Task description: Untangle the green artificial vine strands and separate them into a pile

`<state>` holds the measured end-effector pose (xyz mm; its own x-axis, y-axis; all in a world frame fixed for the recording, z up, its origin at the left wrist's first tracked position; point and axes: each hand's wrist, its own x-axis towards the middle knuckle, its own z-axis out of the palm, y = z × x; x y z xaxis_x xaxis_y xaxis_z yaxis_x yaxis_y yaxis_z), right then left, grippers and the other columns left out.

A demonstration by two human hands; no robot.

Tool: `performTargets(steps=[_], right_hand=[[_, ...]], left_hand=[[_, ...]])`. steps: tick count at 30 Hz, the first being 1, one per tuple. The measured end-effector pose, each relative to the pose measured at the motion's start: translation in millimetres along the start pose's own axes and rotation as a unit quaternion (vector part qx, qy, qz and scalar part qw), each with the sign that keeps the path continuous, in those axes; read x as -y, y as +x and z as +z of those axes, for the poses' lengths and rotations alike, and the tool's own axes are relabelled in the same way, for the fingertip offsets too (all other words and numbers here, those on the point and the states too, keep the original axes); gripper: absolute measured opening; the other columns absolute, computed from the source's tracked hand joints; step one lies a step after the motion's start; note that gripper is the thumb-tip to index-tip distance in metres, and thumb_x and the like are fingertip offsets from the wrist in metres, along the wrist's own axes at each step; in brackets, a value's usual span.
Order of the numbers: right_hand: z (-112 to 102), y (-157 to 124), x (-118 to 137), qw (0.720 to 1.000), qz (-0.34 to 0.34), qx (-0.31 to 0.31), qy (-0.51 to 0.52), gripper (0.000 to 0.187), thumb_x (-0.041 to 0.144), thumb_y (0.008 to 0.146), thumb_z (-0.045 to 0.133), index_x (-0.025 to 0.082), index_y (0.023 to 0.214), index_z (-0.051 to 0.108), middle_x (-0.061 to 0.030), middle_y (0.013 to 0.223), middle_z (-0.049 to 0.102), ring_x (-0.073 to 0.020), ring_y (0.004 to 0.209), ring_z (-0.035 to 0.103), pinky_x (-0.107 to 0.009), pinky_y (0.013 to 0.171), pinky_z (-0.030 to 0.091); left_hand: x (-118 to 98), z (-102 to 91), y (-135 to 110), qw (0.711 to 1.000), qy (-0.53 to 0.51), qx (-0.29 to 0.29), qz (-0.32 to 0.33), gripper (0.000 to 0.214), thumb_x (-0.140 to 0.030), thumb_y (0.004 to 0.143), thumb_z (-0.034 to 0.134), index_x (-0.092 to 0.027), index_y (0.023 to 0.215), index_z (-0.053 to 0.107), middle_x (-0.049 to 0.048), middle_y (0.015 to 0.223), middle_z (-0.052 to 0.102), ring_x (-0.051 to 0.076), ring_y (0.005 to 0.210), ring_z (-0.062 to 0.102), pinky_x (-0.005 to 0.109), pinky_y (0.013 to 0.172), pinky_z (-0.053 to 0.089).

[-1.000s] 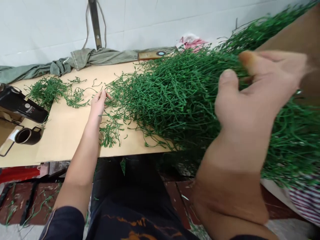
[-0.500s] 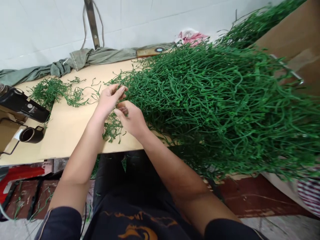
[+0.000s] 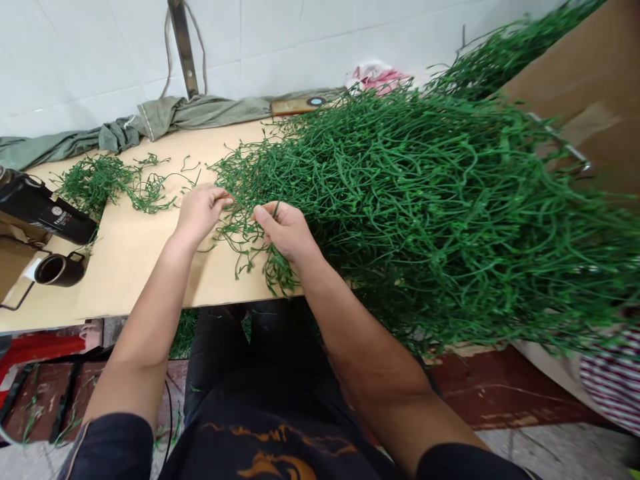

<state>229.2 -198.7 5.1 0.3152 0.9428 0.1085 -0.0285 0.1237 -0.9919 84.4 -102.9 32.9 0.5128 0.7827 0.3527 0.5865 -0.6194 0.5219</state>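
A big heap of thin, curly green stems with small bud-like tips [image 3: 410, 193] covers the right half of the table. At the heap's left edge my left hand [image 3: 200, 212] has its fingertips pinched together among loose stems; what they grip is too small to make out. To its right, my right hand [image 3: 291, 233] is closed around a small bunch of green stems [image 3: 280, 272], which hangs below the fingers toward the table's front edge. The two hands are a short way apart. Some loose stems [image 3: 243, 257] spread over the tabletop between and below them.
A smaller pile of green stems [image 3: 93, 180] lies at the left on the tan tabletop [image 3: 145, 260]. Beside it are a black bottle [image 3: 53, 210] and a dark mug [image 3: 60, 269]. A grey-green cloth [image 3: 200, 115] runs along the wall; a cardboard sheet [image 3: 575, 87] stands at right.
My hands have moved apart, the left one to the left and slightly down, the right one to the right. The small bunch below the hands has shifted right with my right hand.
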Motion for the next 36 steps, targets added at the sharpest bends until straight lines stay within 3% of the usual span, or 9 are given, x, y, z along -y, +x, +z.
performTargets(steps=[4,9,13,15,19,23,27,32,36], right_hand=[[1.1,-9.7,8.6,0.998,-0.006,-0.002,-0.063,0.022,0.031,0.076,0.056,0.016,0.061,0.052,0.0055,0.051,0.039,-0.0054,0.050,0.032,-0.022,0.051,0.028],[1.5,-24.0,21.2,0.998,-0.039,-0.017,-0.052,0.026,0.034,0.079,0.055,0.018,0.060,0.047,0.0062,0.049,0.031,-0.0057,0.048,0.028,-0.022,0.047,0.026],[-16.3,-43.4,31.3,0.999,-0.044,-0.022,0.011,0.032,0.047,0.078,0.057,0.020,0.065,0.047,0.0071,0.048,0.027,-0.0051,0.044,0.024,-0.021,0.041,0.022],[-29.9,-49.3,36.1,0.998,-0.031,-0.029,0.056,0.033,0.048,0.076,0.060,0.020,0.067,0.047,0.0081,0.048,0.025,-0.0039,0.041,0.022,-0.020,0.039,0.018],[-49.7,-46.1,43.9,0.988,-0.005,-0.026,0.153,0.036,0.048,0.073,0.064,0.020,0.064,0.043,0.0101,0.047,0.016,-0.0028,0.039,0.014,-0.018,0.036,0.014],[-54.7,-42.0,52.4,0.976,-0.022,0.005,0.215,0.034,0.049,0.071,0.065,0.022,0.065,0.044,0.0094,0.049,0.012,-0.0040,0.040,0.010,-0.018,0.036,0.010],[-65.3,-40.4,58.7,0.980,-0.069,-0.021,0.185,0.033,0.052,0.077,0.057,0.024,0.066,0.043,0.0078,0.052,0.010,-0.0069,0.042,0.010,-0.021,0.037,0.010],[-89.3,-25.1,54.7,0.984,-0.122,-0.067,0.115,0.037,0.057,0.085,0.038,0.025,0.068,0.047,0.0055,0.054,0.009,-0.0098,0.042,0.013,-0.025,0.037,0.014],[-89.2,-13.9,51.1,0.968,-0.153,-0.058,0.191,0.038,0.058,0.084,0.040,0.026,0.065,0.048,0.0051,0.051,0.012,-0.0106,0.042,0.011,-0.026,0.035,0.013]], left_hand=[[-8.3,0.6,5.4,0.991,0.108,-0.073,0.035,0.015,-0.025,0.079,0.055,-0.022,0.067,0.064,0.0073,0.079,0.064,0.024,0.088,0.054,0.041,0.083,0.034],[-6.1,7.6,27.7,0.986,0.097,-0.129,0.037,0.014,-0.018,0.078,0.054,-0.022,0.064,0.056,0.0060,0.075,0.061,0.024,0.091,0.052,0.040,0.084,0.032],[33.9,-8.9,41.8,0.976,0.027,-0.188,-0.102,0.027,-0.008,0.071,0.058,-0.020,0.053,0.040,0.0032,0.061,0.050,0.021,0.084,0.050,0.036,0.080,0.031],[46.0,-22.2,41.6,0.966,-0.020,-0.193,-0.168,0.026,-0.009,0.071,0.060,-0.019,0.054,0.042,0.0002,0.056,0.044,0.017,0.078,0.047,0.031,0.079,0.031],[17.1,-26.9,41.9,0.983,-0.093,-0.138,-0.080,0.011,-0.019,0.074,0.062,-0.015,0.067,0.055,-0.0010,0.064,0.052,0.012,0.070,0.045,0.026,0.074,0.036],[-38.9,1.2,54.0,0.976,-0.205,-0.077,0.013,0.004,-0.015,0.073,0.062,-0.016,0.076,0.060,0.0005,0.073,0.058,0.014,0.080,0.054,0.027,0.076,0.041],[-65.4,25.0,52.1,0.962,-0.271,-0.029,0.012,0.020,-0.013,0.073,0.061,-0.019,0.092,0.062,0.0009,0.081,0.062,0.016,0.086,0.059,0.030,0.080,0.044],[-81.6,29.2,1.4,0.942,-0.334,0.037,-0.024,0.021,-0.033,0.081,0.056,-0.018,0.094,0.062,0.0040,0.088,0.065,0.017,0.090,0.061,0.030,0.083,0.046],[-98.5,33.0,-41.7,0.907,-0.395,0.139,-0.039,0.046,-0.051,0.075,0.058,-0.015,0.104,0.060,0.0086,0.103,0.065,0.018,0.097,0.060,0.031,0.088,0.045]])
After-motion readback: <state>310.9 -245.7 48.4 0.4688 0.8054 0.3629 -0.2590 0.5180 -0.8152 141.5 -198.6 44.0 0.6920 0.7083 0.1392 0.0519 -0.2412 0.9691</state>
